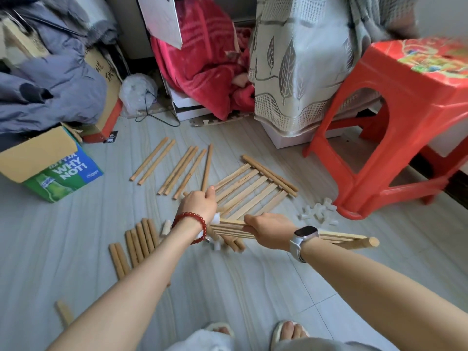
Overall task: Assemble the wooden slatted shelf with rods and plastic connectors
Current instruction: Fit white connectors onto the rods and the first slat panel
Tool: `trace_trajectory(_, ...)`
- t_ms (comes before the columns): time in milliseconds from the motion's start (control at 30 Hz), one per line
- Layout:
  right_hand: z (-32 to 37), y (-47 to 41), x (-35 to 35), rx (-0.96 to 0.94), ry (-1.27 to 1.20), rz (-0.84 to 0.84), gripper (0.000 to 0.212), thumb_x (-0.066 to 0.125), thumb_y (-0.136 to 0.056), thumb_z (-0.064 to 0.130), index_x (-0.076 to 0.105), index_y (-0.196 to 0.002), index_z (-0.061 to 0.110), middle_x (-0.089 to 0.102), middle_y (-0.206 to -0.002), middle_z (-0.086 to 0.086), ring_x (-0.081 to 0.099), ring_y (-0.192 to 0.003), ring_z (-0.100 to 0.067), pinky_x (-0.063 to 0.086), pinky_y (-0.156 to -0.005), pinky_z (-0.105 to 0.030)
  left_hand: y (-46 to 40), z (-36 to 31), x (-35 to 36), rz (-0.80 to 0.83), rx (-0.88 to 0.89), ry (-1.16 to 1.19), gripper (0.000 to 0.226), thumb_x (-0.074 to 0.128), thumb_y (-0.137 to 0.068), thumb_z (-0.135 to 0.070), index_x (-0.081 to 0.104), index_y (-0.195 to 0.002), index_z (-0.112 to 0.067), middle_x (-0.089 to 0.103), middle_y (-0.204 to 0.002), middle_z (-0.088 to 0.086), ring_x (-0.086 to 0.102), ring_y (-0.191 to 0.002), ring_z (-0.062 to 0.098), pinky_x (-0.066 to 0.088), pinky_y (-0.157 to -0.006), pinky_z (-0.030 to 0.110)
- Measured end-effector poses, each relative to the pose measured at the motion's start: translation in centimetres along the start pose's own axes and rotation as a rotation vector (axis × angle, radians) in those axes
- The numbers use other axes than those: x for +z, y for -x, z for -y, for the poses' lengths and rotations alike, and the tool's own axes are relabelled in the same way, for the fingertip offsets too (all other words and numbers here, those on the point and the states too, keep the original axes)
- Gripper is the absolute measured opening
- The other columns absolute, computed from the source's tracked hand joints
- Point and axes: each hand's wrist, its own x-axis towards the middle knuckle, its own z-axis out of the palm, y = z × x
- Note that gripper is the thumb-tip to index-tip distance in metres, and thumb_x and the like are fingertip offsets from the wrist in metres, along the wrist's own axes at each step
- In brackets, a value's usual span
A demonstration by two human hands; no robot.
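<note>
We see the right hand curled round a slatted panel held edge-on above the floor, fingers wrapped over its near rail. The panel's round end rod juts out past the watch on that wrist. The left hand, wearing a red bead bracelet, is closed at the panel's far end; its fingers curl round something there, but we cannot tell whether that is a rod end or a white connector. A white plastic piece shows just beside that wrist.

A second slatted panel lies flat on the floor beyond the hands. Long thin rods lie spread beyond the left hand; short thick rods lie grouped beside the left forearm. A heap of white plastic connectors sits against a leg of the red plastic stool.

Containers: a green and blue cardboard box stands near the left edge of the floor with its flap open; contents not visible. A larger brown carton behind it is heaped over with grey clothing.
</note>
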Motion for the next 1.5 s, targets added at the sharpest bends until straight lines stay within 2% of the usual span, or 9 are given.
trace_trajectory(100,-0.3,0.2,-0.3,-0.009,-0.027,0.002,0.022,0.032,-0.102,0.034,0.043,-0.095,0.017,0.051,-0.079,-0.003,0.047,-0.07,-0.023,0.035,-0.062,-0.033,0.5,-0.2,-0.1,-0.1,0.029,-0.004,0.065,0.022,-0.099,-0.046,0.072,-0.092,-0.006,0.07,-0.097,0.013,0.06,-0.096,0.033,0.049,-0.085,0.038)
trace_trajectory(267,0.1,-0.2,-0.7,-0.027,-0.029,0.027,0.029,0.033,-0.101,0.036,0.051,-0.102,0.013,0.056,-0.084,-0.006,0.05,-0.075,-0.024,0.039,-0.065,-0.035,0.0,-0.4,-0.9,-0.035,0.063,-0.043,0.065,0.02,-0.1,-0.046,0.07,-0.091,-0.004,0.067,-0.091,0.015,0.06,-0.084,0.03,0.048,-0.073,0.032)
trace_trajectory(667,-0.2,-0.5,-0.1,-0.068,-0.052,-0.044,0.024,0.034,-0.101,0.036,0.047,-0.094,0.017,0.054,-0.078,-0.004,0.049,-0.07,-0.025,0.039,-0.063,-0.035,-1.7,-0.9,-0.8,0.066,-0.065,-0.035,0.052,0.026,-0.101,-0.04,0.059,-0.115,-0.003,0.063,-0.111,0.018,0.059,-0.097,0.032,0.045,-0.081,0.036)
trace_trajectory(867,-0.2,-0.7,0.7,-0.087,-0.051,-0.061,0.02,0.036,-0.101,0.036,0.042,-0.09,0.021,0.053,-0.077,-0.002,0.048,-0.069,-0.024,0.035,-0.062,-0.032,-1.7,0.0,-0.2,0.038,-0.047,-0.049,0.052,0.026,-0.101,-0.039,0.061,-0.112,-0.003,0.063,-0.105,0.017,0.057,-0.089,0.03,0.043,-0.076,0.033)
trace_trajectory(1133,0.1,0.6,1.4,-0.005,-0.05,-0.014,0.02,0.041,-0.1,0.025,0.049,-0.115,0.015,0.06,-0.1,-0.004,0.056,-0.088,-0.024,0.044,-0.073,-0.033,-0.3,0.2,0.2,0.022,-0.023,-0.244,0.059,0.018,-0.1,-0.045,0.064,-0.102,-0.008,0.064,-0.098,0.014,0.056,-0.085,0.029,0.045,-0.074,0.035)
trace_trajectory(1300,-2.3,2.0,0.3,0.119,0.116,-0.149,0.02,0.04,-0.099,0.018,0.05,-0.117,0.015,0.057,-0.107,-0.004,0.049,-0.081,-0.02,0.038,-0.067,-0.03,0.2,-2.7,-1.5,-0.216,0.228,-0.449,0.05,0.02,-0.102,-0.033,0.064,-0.104,-0.01,0.067,-0.096,0.01,0.057,-0.085,0.024,0.039,-0.073,0.032)
trace_trajectory(1400,-3.9,1.7,0.2,0.163,0.032,-0.265,0.021,0.042,-0.099,0.018,0.055,-0.115,0.016,0.057,-0.106,-0.003,0.054,-0.09,-0.021,0.038,-0.07,-0.028,-0.2,-4.1,-0.9,-0.401,0.654,-0.502,0.026,0.042,-0.093,-0.016,0.065,-0.102,-0.01,0.066,-0.095,0.008,0.059,-0.094,0.026,0.042,-0.091,0.039)
trace_trajectory(1467,-4.8,1.0,0.2,0.14,-0.072,-0.35,0.025,0.042,-0.099,0.017,0.057,-0.119,0.016,0.059,-0.109,-0.002,0.053,-0.099,-0.022,0.036,-0.075,-0.027,0.0,-5.0,0.8,-0.364,0.955,-0.475,0.029,0.046,-0.082,-0.01,0.066,-0.102,-0.008,0.067,-0.095,0.008,0.062,-0.094,0.027,0.046,-0.092,0.039)
trace_trajectory(1500,-5.3,0.6,0.1,0.129,-0.108,-0.394,0.028,0.043,-0.099,0.016,0.056,-0.124,0.017,0.06,-0.113,-0.001,0.053,-0.103,-0.021,0.036,-0.08,-0.027,0.3,-5.4,2.0,-0.225,1.01,-0.508,0.036,0.044,-0.083,-0.01,0.062,-0.114,-0.008,0.066,-0.106,0.007,0.06,-0.103,0.026,0.042,-0.098,0.038)
